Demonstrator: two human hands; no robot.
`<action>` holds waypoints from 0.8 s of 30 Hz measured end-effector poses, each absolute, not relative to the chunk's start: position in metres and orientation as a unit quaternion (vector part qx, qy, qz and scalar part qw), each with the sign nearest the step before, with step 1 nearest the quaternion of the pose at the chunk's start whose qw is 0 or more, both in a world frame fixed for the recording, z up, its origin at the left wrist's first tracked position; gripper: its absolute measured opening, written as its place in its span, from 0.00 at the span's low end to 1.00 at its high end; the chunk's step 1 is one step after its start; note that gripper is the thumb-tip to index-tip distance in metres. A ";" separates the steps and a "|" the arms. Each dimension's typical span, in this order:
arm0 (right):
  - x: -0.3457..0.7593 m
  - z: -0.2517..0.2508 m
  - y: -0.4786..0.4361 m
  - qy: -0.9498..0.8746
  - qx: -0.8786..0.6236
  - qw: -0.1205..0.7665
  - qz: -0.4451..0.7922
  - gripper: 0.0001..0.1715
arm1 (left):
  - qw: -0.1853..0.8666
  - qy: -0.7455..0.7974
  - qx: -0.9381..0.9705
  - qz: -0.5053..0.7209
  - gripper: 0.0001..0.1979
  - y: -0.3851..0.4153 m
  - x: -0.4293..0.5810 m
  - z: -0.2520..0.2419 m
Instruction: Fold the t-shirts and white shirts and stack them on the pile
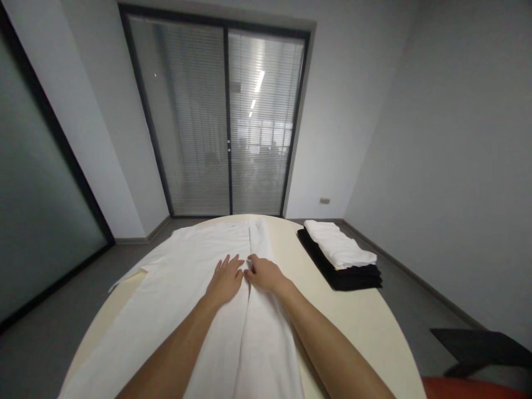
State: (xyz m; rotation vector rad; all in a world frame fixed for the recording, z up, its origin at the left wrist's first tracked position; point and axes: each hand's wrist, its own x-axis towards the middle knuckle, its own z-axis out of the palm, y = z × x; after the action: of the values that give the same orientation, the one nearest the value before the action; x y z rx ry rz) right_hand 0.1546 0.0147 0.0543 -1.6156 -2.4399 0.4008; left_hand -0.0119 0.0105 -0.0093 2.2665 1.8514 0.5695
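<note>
A white garment (183, 299) lies spread over a cream round table (374, 338), its right side folded inward to make a long strip (266, 332). My left hand (225, 279) rests flat on the cloth with its fingers stretched out, just left of the fold edge. My right hand (263, 273) lies on the folded strip, fingers curled and pinching the fold edge where the two hands meet. A sleeve (131, 275) sticks out at the garment's left side.
At the table's right edge sits a stack of folded clothes, white ones (338, 245) on top of black ones (353, 277). Glass doors with blinds (224, 122) stand behind the table. A dark chair part (482, 346) shows at lower right.
</note>
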 end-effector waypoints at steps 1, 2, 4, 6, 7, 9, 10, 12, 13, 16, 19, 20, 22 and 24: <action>0.153 0.054 0.013 -0.820 -0.551 0.090 0.124 0.31 | 0.079 0.618 0.758 0.192 0.24 0.010 -0.012 -0.010; 0.152 0.054 0.011 -0.816 -0.559 0.089 0.114 0.30 | 0.077 0.619 0.758 0.194 0.24 0.010 -0.011 -0.010; 0.148 0.054 0.008 -0.809 -0.573 0.080 0.098 0.30 | 0.061 0.623 0.753 0.202 0.23 0.010 -0.011 -0.009; 0.146 0.053 0.007 -0.807 -0.580 0.071 0.083 0.29 | 0.028 0.633 0.742 0.218 0.22 0.010 -0.010 -0.008; 0.146 0.053 0.007 -0.808 -0.580 0.070 0.077 0.29 | 0.012 0.639 0.736 0.225 0.22 0.010 -0.010 -0.007; 0.146 0.053 0.007 -0.810 -0.578 0.073 0.069 0.28 | -0.007 0.647 0.726 0.234 0.21 0.010 -0.010 -0.006; 0.146 0.054 0.008 -0.808 -0.579 0.082 0.068 0.27 | -0.009 0.647 0.725 0.235 0.21 0.010 -0.010 -0.005; 0.147 0.056 0.008 -0.807 -0.576 0.110 0.072 0.23 | -0.006 0.644 0.728 0.235 0.21 0.010 -0.011 -0.005; 0.148 0.057 0.008 -0.809 -0.568 0.126 0.079 0.21 | -0.004 0.642 0.729 0.235 0.21 0.010 -0.012 -0.004; 0.150 0.058 0.009 -0.831 -0.526 0.141 0.113 0.20 | 0.001 0.641 0.730 0.237 0.21 0.010 -0.012 -0.004; 0.152 0.053 0.011 -0.841 -0.510 0.113 0.137 0.21 | 0.002 0.642 0.729 0.238 0.20 0.010 -0.012 -0.005; 0.153 0.051 0.011 -0.838 -0.517 0.111 0.135 0.21 | 0.002 0.642 0.729 0.239 0.20 0.010 -0.012 -0.005; 0.154 0.047 0.013 -0.824 -0.540 0.123 0.121 0.20 | 0.001 0.641 0.729 0.240 0.19 0.010 -0.012 -0.006; 0.155 0.045 0.015 -0.810 -0.560 0.141 0.102 0.19 | 0.001 0.641 0.729 0.240 0.19 0.009 -0.011 -0.006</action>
State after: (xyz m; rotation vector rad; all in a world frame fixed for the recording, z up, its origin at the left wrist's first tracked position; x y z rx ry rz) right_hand 0.1548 0.0150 0.0455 -1.6179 -2.3388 0.2944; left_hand -0.0113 0.0093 -0.0064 2.2888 2.0124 0.7547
